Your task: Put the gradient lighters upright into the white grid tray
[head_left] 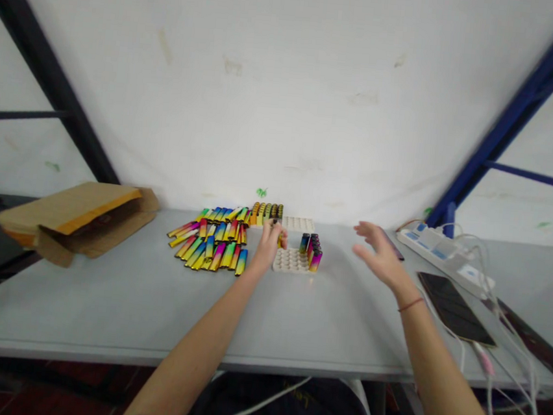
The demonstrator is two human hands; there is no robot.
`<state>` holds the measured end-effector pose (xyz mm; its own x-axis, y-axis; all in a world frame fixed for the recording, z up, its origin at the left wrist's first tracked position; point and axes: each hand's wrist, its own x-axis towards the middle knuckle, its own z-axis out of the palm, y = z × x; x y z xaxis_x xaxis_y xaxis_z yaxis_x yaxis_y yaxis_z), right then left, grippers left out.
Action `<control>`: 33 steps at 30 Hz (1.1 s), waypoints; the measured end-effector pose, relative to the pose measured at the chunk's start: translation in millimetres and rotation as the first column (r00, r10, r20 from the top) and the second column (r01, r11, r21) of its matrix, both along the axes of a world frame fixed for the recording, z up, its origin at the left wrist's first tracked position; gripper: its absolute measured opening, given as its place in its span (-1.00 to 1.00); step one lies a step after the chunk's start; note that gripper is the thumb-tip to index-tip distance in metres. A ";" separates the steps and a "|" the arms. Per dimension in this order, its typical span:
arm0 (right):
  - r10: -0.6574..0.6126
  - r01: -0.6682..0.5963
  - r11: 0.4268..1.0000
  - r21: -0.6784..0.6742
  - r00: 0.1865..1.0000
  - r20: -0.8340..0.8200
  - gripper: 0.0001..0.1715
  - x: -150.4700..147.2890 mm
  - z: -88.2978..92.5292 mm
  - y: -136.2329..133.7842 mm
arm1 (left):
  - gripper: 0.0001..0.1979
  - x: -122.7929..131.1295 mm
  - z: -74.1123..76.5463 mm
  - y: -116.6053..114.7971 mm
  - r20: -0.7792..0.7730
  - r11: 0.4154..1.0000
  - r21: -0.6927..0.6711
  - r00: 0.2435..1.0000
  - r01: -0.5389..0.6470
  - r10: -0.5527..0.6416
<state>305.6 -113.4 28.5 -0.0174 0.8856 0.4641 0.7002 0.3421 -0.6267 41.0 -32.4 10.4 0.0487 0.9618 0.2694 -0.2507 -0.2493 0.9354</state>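
My left hand (267,242) is closed around a small shiny tube (282,239), mostly gold where it shows; the fingers cover much of it. It is just above the left rear of a white tray (291,261) with round holes. Several upright blue, pink and yellow tubes (315,259) fill the tray's right side. My right hand (377,251) hovers over the table to the right of the tray, fingers apart and holding nothing. Left of my left hand lies a loose pile of metallic rainbow-coloured tubes (213,253).
Behind stands another white tray (299,224), with upright gold and dark tubes (266,212) at its left. An open cardboard box (90,215) lies on the left. A phone (455,308), a power strip (448,256) and white cables occupy the right. A wall borders the table's back.
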 end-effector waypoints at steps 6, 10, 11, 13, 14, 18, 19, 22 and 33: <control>0.178 -0.131 0.956 -0.263 0.971 0.162 0.34 -38.0 -39.3 29.8 | -0.75 -1.4 -10.9 0.9 -0.425 0.931 0.365 0.895 0.031 0.136; 0.247 -0.214 0.950 -0.228 0.961 0.127 0.11 -49.1 -47.5 37.7 | -0.71 0.5 -22.1 5.8 -0.515 0.924 0.361 0.853 0.129 0.082; 0.236 -0.204 0.952 -0.229 0.964 0.124 0.06 -50.4 -48.2 37.6 | -0.70 1.3 -24.2 6.7 -0.524 0.922 0.358 0.849 0.147 0.068; 0.211 -0.177 0.957 -0.232 0.969 0.132 0.01 -52.6 -49.2 36.2 | -0.68 2.7 -26.6 7.6 -0.549 0.915 0.358 0.834 0.183 0.048; 0.202 -0.167 0.959 -0.228 0.969 0.139 -0.01 -53.5 -49.6 35.2 | -0.69 3.1 -26.9 7.7 -0.567 0.910 0.365 0.822 0.199 0.048; 0.180 -0.141 0.967 -0.214 0.968 0.176 -0.07 -56.4 -51.9 33.1 | -0.73 4.2 -26.0 7.0 -0.636 0.888 0.399 0.766 0.228 0.089; 0.177 -0.136 0.967 -0.215 0.966 0.186 -0.09 -56.7 -52.7 33.1 | -0.73 4.9 -25.9 6.5 -0.645 0.891 0.394 0.758 0.227 0.092; 0.180 -0.133 0.967 -0.219 0.961 0.211 -0.12 -56.1 -55.3 34.1 | -0.71 8.3 -24.8 2.9 -0.641 0.918 0.347 0.763 0.192 0.083; 0.184 -0.126 0.964 -0.235 0.951 0.246 -0.08 -53.3 -56.8 33.8 | -0.90 -50.8 16.0 -1.0 -0.814 0.927 0.367 0.456 -0.075 0.359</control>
